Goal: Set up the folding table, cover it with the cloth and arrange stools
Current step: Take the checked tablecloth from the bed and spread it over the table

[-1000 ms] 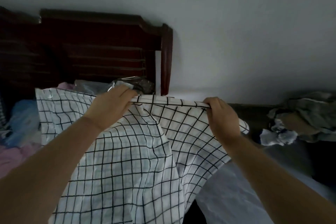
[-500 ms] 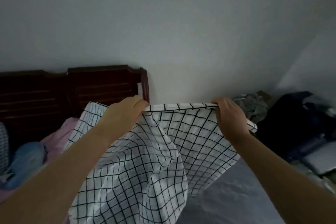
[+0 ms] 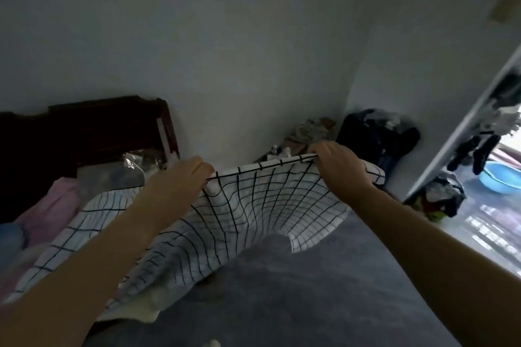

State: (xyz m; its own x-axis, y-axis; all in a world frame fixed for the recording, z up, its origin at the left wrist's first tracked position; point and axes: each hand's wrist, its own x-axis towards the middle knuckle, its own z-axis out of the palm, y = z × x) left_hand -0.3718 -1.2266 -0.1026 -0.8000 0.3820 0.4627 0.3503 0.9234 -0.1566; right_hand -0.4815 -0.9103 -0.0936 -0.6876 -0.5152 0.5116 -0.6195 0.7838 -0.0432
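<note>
A white cloth with a black grid pattern (image 3: 253,214) hangs in the air in front of me. My left hand (image 3: 174,183) pinches its top edge at the left, and my right hand (image 3: 342,166) pinches the same edge at the right, so the hem is stretched between them. The rest of the cloth billows down and to the left over the bed. No folding table or stools are in view.
A grey blanket (image 3: 282,290) covers the bed below. A dark wooden headboard (image 3: 93,129) stands at the left, with pink bedding (image 3: 53,205) before it. Piled clothes and a dark bag (image 3: 372,135) fill the corner. A doorway at the right shows a blue basin (image 3: 499,177).
The view has swung right, revealing the room corner and doorway. My hands have moved further apart along the cloth's top edge, and the cloth has billowed outward.
</note>
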